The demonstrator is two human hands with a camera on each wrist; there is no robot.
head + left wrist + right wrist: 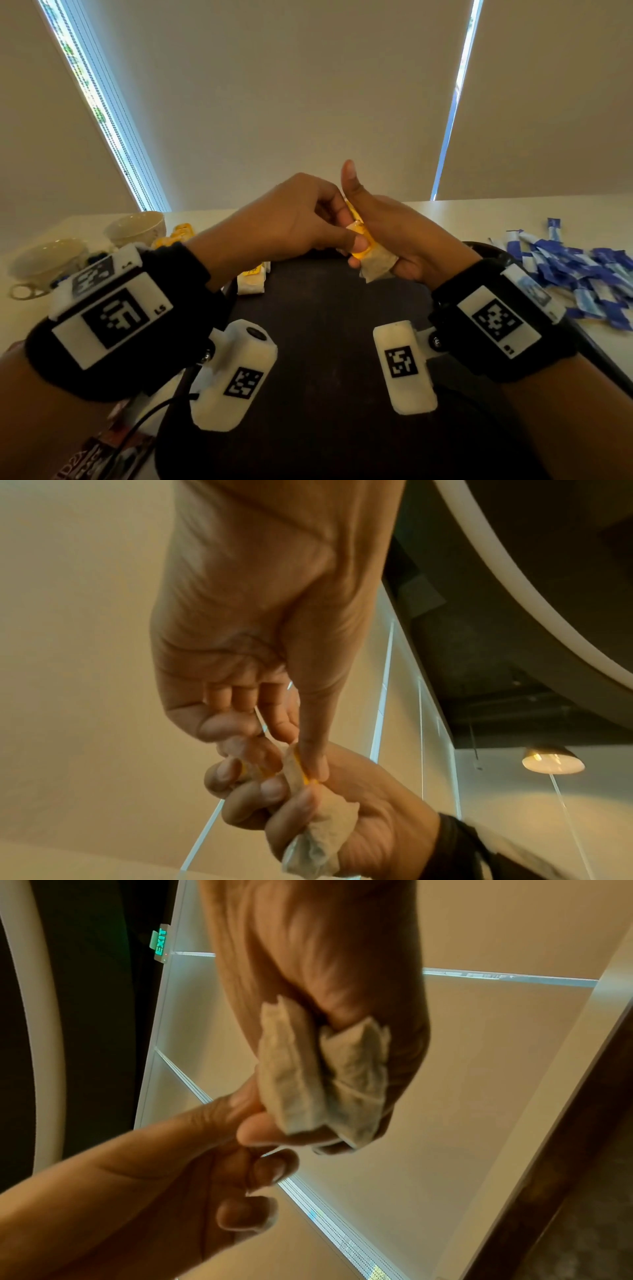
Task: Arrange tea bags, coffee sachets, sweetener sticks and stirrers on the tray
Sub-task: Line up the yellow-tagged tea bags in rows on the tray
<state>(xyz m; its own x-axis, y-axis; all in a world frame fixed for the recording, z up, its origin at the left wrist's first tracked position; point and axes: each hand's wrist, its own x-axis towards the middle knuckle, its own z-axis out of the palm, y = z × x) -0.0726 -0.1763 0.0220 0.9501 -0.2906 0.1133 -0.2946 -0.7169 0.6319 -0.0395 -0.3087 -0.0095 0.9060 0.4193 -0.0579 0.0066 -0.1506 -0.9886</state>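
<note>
Both hands, your left hand (298, 219) and right hand (394, 236), pinch crumpled paper tea bags (375, 265) above the dark round tray (325, 342). One yellow-tagged tea bag (251, 284) lies at its rim; blue-and-white sweetener sticks (582, 274) wait on the desk (479, 216).

Head view looks down over both wrists; wrist views (very close) look up, sharing the clasped tea bags (371, 262).

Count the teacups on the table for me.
2. Both sit at the far left of the table: one teacup farther back, the other teacup nearer and further left. The left hand could hide more.
</note>
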